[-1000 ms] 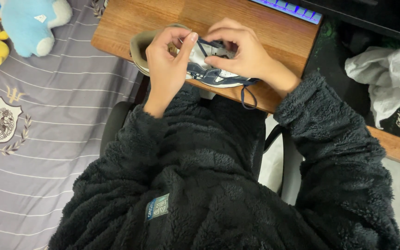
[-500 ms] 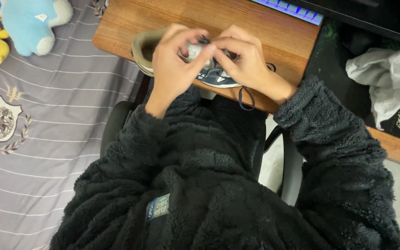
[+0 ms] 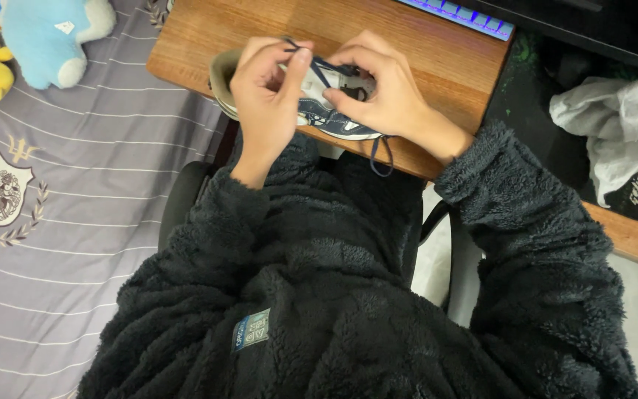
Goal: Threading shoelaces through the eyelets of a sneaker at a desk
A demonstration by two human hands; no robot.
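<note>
I'm pinching the dark lace point(image 3: 317, 66) tight between left hand point(image 3: 266, 96) and right hand point(image 3: 378, 92), now drawn apart over the sneaker point(image 3: 334, 118) at the desk point(image 3: 422, 66) edge, so lacing is progressing.

Navy-and-white low-top sneaker with a tan collar lining point(image 3: 319, 111) lies on the near edge of the wooden counter point(image 3: 422, 66), toe toward the person's right, opening toward the left. Most of the upper is hidden under both hands. White midsole and navy side panel show along the near side. Dark navy flat shoelace point(image 3: 317, 68) runs taut across the top between the fingers; one loose end point(image 3: 382, 157) hangs in a loop off the counter edge below the toe.
</note>
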